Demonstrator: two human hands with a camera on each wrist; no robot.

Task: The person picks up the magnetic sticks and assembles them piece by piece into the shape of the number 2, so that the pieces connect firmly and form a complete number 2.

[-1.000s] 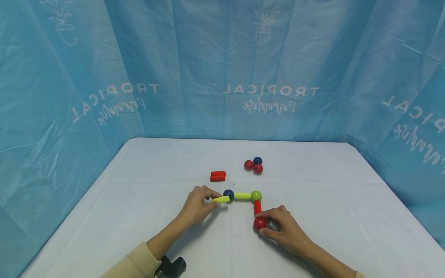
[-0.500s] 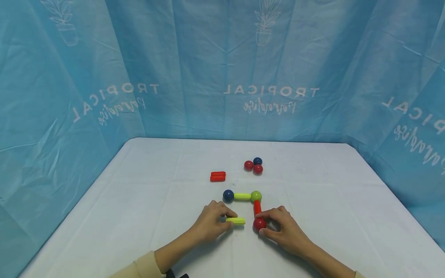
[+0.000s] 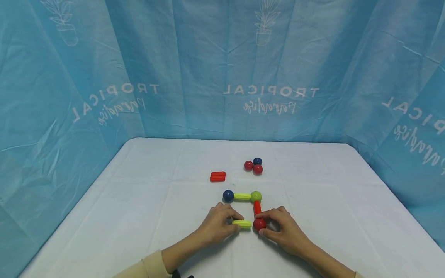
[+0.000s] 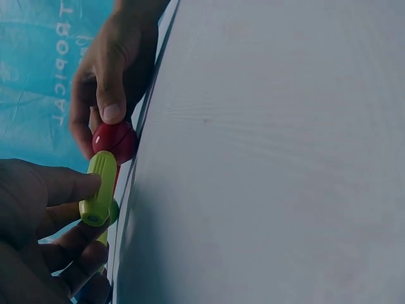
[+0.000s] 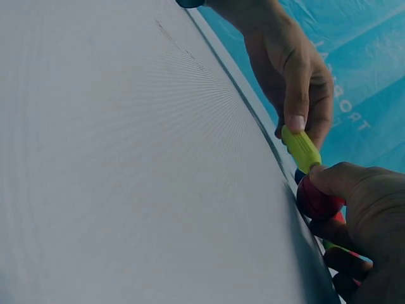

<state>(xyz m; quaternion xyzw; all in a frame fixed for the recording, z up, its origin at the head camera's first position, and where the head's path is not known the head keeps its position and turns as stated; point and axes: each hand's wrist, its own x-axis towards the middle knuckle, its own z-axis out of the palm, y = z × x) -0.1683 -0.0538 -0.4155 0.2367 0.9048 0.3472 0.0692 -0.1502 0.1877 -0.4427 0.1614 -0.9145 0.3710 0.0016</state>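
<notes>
Left hand (image 3: 219,223) pinches a yellow stick (image 3: 242,224) just beside the red ball (image 3: 259,224), above the worktop (image 3: 139,204). Right hand (image 3: 283,231) grips that ball, at the near end of a red stick (image 3: 257,207); green ball (image 3: 256,196) at its far end.

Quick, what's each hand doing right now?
Left hand: holding a yellow-green stick, pinched by thumb and fingers.
Right hand: holding a red ball.

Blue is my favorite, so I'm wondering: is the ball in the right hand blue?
No, the right hand holds a red ball, while the left hand pinches a yellow-green stick.
</notes>
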